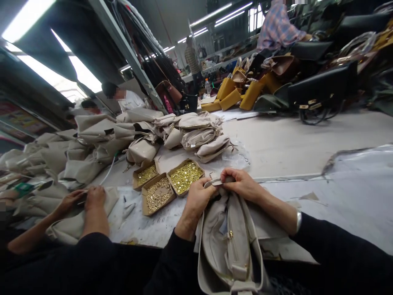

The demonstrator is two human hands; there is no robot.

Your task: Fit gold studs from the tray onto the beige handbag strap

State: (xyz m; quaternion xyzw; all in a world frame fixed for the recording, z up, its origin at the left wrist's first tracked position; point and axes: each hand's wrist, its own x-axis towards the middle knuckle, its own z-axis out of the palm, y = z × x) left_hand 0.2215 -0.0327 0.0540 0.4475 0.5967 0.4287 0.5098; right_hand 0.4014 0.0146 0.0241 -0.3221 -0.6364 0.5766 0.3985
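Observation:
A beige handbag (242,237) stands open toward me at the table's front edge, its lining and a gold zip showing. At its far end, my left hand (195,200) pinches a beige strap (216,181) between thumb and fingers. From the other side, my right hand (241,184) grips the same strap, fingers curled. Whether a small fitting sits between the fingertips I cannot tell. Just left of my hands are cardboard trays of small gold metal pieces: one tray (168,200) in front, another tray (201,169) beside it and a third tray (135,183) behind.
A co-worker's hands (95,198) work on another beige piece at the left. Beige bags (202,127) are heaped across the table's left and back. Mustard bags (230,98) and a black bag (325,88) lie at the far right. Plastic sheeting (362,188) covers the right side.

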